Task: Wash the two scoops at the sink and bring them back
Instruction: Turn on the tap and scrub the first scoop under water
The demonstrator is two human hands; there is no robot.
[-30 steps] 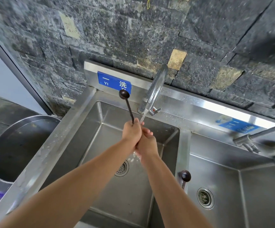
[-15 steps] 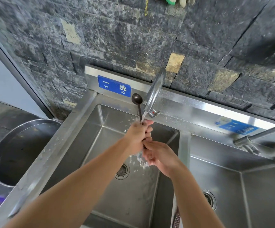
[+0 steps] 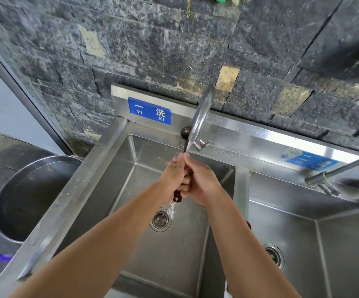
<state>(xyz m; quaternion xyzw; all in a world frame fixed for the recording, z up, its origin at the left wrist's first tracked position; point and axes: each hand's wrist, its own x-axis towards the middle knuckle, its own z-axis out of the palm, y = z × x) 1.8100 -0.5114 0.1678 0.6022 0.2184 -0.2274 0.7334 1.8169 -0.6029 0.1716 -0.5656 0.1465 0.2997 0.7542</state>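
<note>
A dark brown long-handled scoop (image 3: 185,131) stands upright over the left sink basin (image 3: 129,177), its round bowl beside the faucet spout (image 3: 202,117). My left hand (image 3: 175,176) is closed around its handle, whose flat end (image 3: 177,198) sticks out below my fist. My right hand (image 3: 202,181) wraps the same handle from the right, touching my left hand. Water falls below my hands toward the drain (image 3: 160,220). A small dark piece of the second scoop (image 3: 248,224) shows on the divider, mostly hidden behind my right forearm.
The right basin (image 3: 303,233) has its own drain (image 3: 274,255) and a second faucet (image 3: 333,175) reaching in from the right. A large round steel pot (image 3: 27,201) sits left of the sink. A dark stone wall stands behind.
My right hand has come back against my left on the handle. The scoop bowl has shifted right, up beside the spout. The view has moved closer.
</note>
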